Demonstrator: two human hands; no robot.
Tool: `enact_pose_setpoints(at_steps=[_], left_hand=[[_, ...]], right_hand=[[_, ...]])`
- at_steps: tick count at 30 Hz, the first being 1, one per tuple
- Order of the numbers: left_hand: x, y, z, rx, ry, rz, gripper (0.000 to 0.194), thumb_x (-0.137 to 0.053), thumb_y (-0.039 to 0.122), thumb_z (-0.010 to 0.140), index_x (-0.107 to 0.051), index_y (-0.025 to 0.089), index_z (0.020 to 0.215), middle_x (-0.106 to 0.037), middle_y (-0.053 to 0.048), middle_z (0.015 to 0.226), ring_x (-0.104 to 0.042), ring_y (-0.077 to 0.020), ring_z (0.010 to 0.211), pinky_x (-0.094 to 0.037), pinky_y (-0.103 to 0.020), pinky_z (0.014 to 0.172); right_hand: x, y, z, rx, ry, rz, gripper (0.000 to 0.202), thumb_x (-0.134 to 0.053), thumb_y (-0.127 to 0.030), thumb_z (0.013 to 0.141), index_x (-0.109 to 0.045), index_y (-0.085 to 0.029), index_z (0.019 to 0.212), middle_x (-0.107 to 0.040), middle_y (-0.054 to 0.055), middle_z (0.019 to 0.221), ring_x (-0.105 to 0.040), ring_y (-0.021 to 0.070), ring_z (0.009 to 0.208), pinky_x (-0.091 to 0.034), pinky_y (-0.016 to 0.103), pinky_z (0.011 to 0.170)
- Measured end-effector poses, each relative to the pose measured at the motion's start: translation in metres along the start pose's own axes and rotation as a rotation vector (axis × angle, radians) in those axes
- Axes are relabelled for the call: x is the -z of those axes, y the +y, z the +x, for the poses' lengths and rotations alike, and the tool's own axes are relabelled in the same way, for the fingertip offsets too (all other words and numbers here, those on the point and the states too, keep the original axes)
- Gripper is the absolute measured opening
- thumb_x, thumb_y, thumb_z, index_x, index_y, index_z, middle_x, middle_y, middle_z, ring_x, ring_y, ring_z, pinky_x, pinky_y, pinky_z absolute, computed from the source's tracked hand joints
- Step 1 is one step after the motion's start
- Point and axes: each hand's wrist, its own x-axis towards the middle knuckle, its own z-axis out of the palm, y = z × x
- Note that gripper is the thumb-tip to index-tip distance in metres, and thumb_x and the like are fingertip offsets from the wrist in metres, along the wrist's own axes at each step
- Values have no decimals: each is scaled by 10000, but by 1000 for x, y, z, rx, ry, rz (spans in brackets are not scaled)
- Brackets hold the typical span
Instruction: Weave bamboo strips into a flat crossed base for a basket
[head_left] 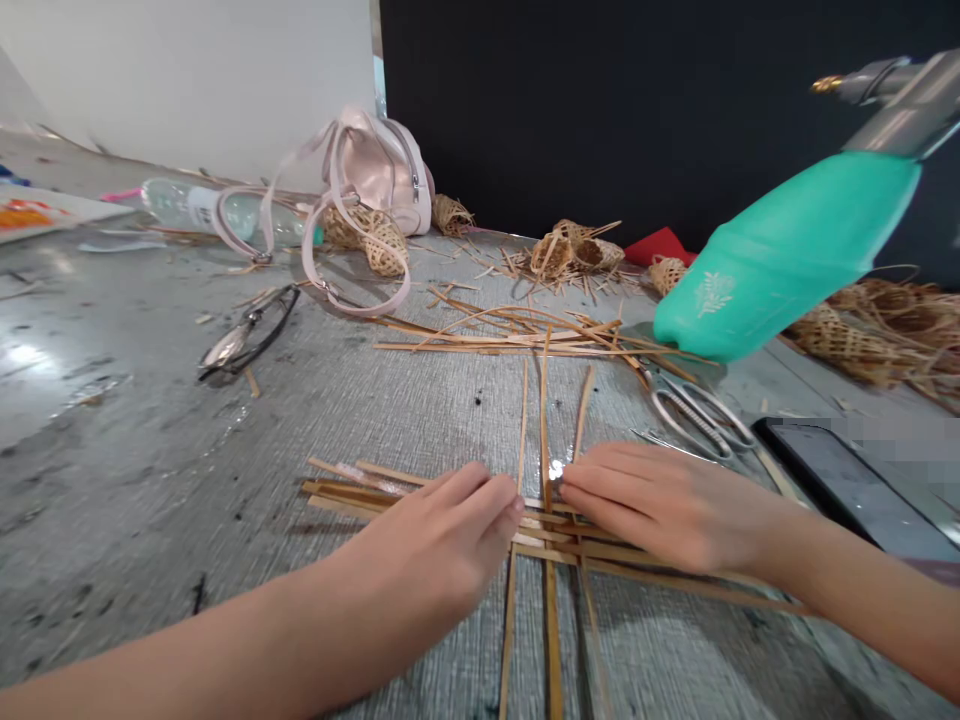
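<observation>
Several thin bamboo strips [553, 610] lie crossed on the grey table, some running away from me and others sideways, laced over one another at the crossing. My left hand [457, 540] rests on the left side of the crossing, its fingers bent and pressed together on the sideways strips. On the right side, my right hand [652, 500] lies palm down over the strips, fingers held together with the tips at the crossing. Both sets of fingertips touch or nearly touch the strips; the undersides of the hands are hidden.
Beyond the hands lie loose strips [480, 345], scissors [694, 415], a phone [847, 490] and a tilted green spray bottle [787, 260]. Glasses [247, 335], a pink bag [375, 170], a clear bottle [240, 215] and woven pieces [574, 250] sit farther back.
</observation>
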Motion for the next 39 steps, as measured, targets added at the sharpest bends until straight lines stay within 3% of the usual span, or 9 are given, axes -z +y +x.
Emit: enact_pose_setpoints(at_steps=[3, 10, 15, 20, 29, 35, 39], left_hand=[[1, 0, 0, -65, -47, 106, 316, -304, 50, 902, -471, 101, 1165, -503, -96, 1049, -434, -207, 939, -407, -345, 842], [2, 1, -2, -15, -36, 66, 306, -307, 80, 914, -477, 170, 1152, -508, -59, 1071, -442, -182, 958, -388, -311, 871], [3, 1, -2, -8, -55, 31, 319, -292, 50, 899, -485, 173, 1121, -509, -51, 1069, -446, -173, 951, -387, -312, 874], [4, 2, -2, -4, -29, 0, 329, -289, 28, 883, -499, 172, 1091, -520, -61, 1061, -454, -178, 958, -386, -322, 878], [4, 2, -2, -1, -12, -3, 349, -300, 38, 879, -493, 185, 1131, -528, -57, 1074, -459, -183, 960, -391, -322, 872], [3, 2, -2, -7, -15, 23, 338, -306, 35, 885, -499, 173, 1126, -525, -62, 1059, -464, -182, 946, -402, -315, 862], [3, 1, -2, -14, -19, 25, 342, -315, 44, 885, -473, 175, 1159, -520, -61, 1076, -460, -184, 958, -399, -322, 869]], right_hand=[[2, -2, 5, -49, -32, -6, 321, -293, -185, 940, -611, -148, 962, -647, 66, 890, -596, 146, 807, -483, 289, 702], [13, -11, -7, -113, -34, 73, 251, -358, -176, 915, -608, -184, 941, -619, 44, 1057, -560, 163, 961, -457, 330, 840], [11, -29, -22, -238, -10, 125, 230, -437, -202, 893, -564, -225, 1082, -585, 18, 1107, -528, 155, 1023, -421, 355, 931], [4, -34, -22, -335, -84, 133, 208, -404, -157, 886, -561, -193, 1018, -558, 63, 1068, -534, 184, 966, -491, 373, 798], [0, -18, -16, -160, -50, 101, 252, -318, -109, 911, -556, -173, 963, -573, 62, 1033, -530, 175, 951, -454, 355, 815], [-4, -22, -16, -258, 10, 226, 290, -295, -87, 907, -569, -182, 917, -582, 43, 984, -527, 151, 907, -450, 326, 791], [0, -29, -15, -292, -7, 219, 184, -407, -143, 884, -568, -185, 961, -569, 49, 1006, -528, 166, 939, -463, 348, 807]])
